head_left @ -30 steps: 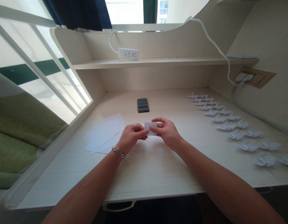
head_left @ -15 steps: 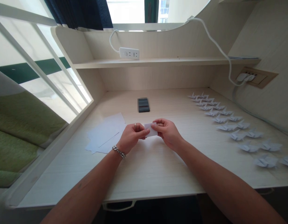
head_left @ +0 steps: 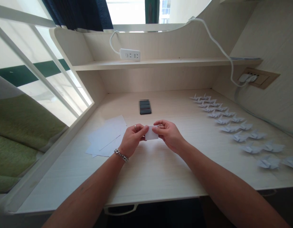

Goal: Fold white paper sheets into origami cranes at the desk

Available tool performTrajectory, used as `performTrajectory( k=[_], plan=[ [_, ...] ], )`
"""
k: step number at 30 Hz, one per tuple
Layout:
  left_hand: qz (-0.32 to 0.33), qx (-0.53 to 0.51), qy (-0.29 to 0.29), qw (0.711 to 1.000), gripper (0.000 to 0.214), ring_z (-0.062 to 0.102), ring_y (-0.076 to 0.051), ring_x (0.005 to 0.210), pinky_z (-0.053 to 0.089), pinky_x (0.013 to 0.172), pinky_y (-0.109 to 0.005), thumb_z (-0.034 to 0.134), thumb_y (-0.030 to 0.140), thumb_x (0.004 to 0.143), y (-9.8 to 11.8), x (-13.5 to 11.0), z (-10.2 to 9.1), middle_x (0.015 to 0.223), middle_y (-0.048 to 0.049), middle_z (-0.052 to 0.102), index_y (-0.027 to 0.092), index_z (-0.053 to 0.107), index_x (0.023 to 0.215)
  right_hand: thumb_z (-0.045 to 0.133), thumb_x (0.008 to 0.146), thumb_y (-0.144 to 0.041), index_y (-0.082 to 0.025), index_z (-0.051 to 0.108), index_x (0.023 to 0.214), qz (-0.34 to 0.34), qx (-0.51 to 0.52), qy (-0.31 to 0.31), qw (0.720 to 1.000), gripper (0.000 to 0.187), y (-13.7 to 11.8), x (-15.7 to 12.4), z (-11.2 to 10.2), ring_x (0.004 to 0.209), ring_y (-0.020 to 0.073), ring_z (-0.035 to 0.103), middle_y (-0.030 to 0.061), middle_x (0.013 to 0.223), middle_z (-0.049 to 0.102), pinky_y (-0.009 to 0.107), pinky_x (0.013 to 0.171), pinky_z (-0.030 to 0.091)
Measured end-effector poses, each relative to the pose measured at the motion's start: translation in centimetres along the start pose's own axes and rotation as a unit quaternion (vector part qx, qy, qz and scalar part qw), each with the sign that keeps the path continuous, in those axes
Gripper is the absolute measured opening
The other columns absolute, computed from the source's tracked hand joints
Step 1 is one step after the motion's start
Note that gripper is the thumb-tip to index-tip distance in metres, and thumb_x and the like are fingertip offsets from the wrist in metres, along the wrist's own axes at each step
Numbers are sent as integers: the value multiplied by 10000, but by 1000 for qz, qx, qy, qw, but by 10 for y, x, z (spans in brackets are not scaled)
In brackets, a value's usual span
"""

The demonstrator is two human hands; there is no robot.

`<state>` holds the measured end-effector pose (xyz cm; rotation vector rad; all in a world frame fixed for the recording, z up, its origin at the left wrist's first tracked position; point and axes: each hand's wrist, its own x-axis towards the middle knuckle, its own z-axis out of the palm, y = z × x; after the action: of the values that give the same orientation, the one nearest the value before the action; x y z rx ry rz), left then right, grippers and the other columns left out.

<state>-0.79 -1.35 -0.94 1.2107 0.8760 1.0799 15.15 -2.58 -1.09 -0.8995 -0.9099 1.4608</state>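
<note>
A small folded piece of white paper [head_left: 151,134] is held up over the desk, between my two hands. My left hand [head_left: 134,138], with a ring and a chain bracelet, pinches its left edge between thumb and fingers. On the other side, my right hand [head_left: 168,134] grips the upper right corner, thumb in front and fingers behind. The fingertips behind the paper are partly hidden. Loose white sheets [head_left: 105,134] lie overlapping on the desk, left of my left hand.
Folded paper cranes [head_left: 229,128] stand in two rows along the desk's right side. A dark phone-like object [head_left: 145,107], partly pixelated, lies beyond my hands. A white power strip [head_left: 130,54] rests on the shelf [head_left: 160,63]. Its cable and a wall socket [head_left: 259,78] are at the right.
My left thumb has shifted up to the paper's top left corner, showing more of the paper's face. The paper sits more level now. The view has moved slightly.
</note>
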Motion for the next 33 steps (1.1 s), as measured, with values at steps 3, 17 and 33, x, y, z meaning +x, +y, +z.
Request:
performTrajectory(
  k=[3,17,33],
  plan=[
    [25,17,14,999,381,468,-76,538,413,505,-201,689,475,761,-2,1,2,576,34,496,148,545,627,862,523,-319,-169,607,803,-2,11,0,1000,407,0,-1,1,580,128,555,-22,574,613,278,589,418],
    [98,174,59,978,538,502,-108,484,404,489,-232,476,616,852,-3,-1,1,497,8,496,184,458,530,843,546,-330,-173,608,819,-16,-19,12,1000,393,2,-1,1,535,114,524,-37,552,596,262,538,377],
    [55,172,30,983,514,470,-91,438,375,469,-218,533,587,833,-5,2,-3,458,20,506,181,468,523,812,592,-333,-173,608,857,-25,-78,-14,997,371,4,0,-4,519,104,498,-52,539,576,255,536,351]
  ],
)
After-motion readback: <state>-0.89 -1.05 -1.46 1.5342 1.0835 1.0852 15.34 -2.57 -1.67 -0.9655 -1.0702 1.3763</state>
